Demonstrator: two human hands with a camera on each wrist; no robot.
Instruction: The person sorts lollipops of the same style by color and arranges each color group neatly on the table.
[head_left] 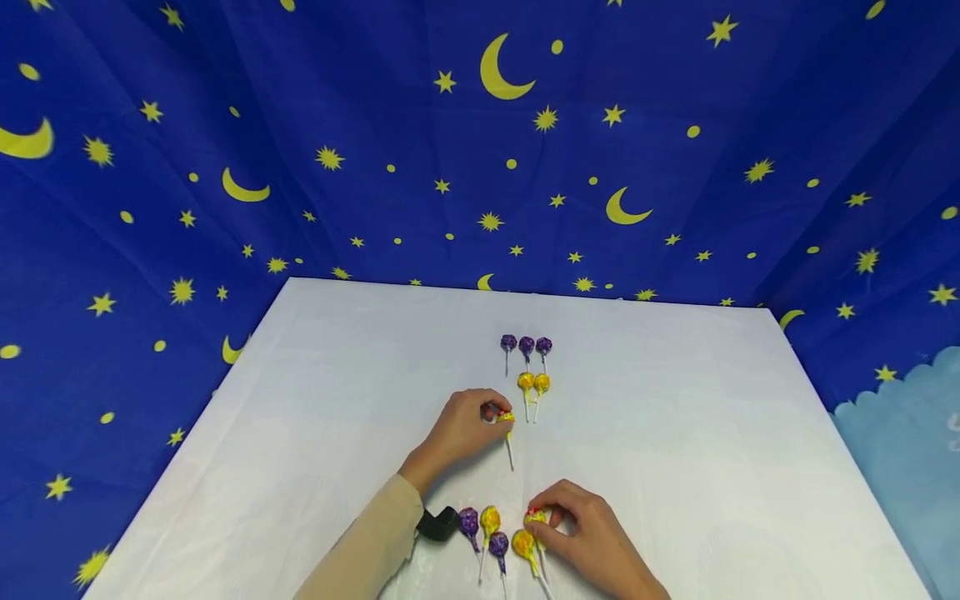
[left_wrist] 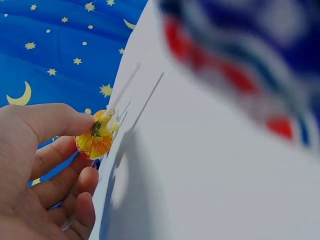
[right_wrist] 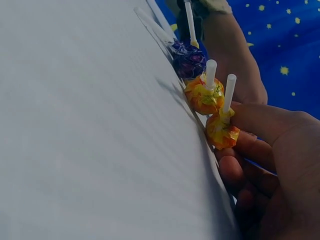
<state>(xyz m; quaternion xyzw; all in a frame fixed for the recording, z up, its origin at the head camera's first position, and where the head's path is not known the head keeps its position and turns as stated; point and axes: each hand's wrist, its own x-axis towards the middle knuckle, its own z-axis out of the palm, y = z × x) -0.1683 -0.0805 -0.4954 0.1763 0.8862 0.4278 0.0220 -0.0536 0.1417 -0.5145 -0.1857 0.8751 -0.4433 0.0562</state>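
My left hand (head_left: 467, 427) pinches a yellow lollipop (head_left: 506, 417) by its wrapped head, its white stick pointing toward me. In the left wrist view, thumb and fingertips meet on the yellow wrapper (left_wrist: 96, 140). Closer to me, my right hand (head_left: 592, 533) grips another yellow lollipop (right_wrist: 222, 131) by the head between thumb and fingers. Right beside that one lies a second yellow lollipop (head_left: 524, 544). Just past the left hand, two yellow lollipops (head_left: 527, 381) lie side by side below a row of three purple lollipops (head_left: 527, 345).
Left of the right hand lie two purple lollipops (head_left: 498, 545) and a yellow one (head_left: 490, 519). A black device (head_left: 438, 525) sits at the left wrist. The white table (head_left: 675, 400) reaches back to a blue curtain (head_left: 420, 125) with yellow moons and stars.
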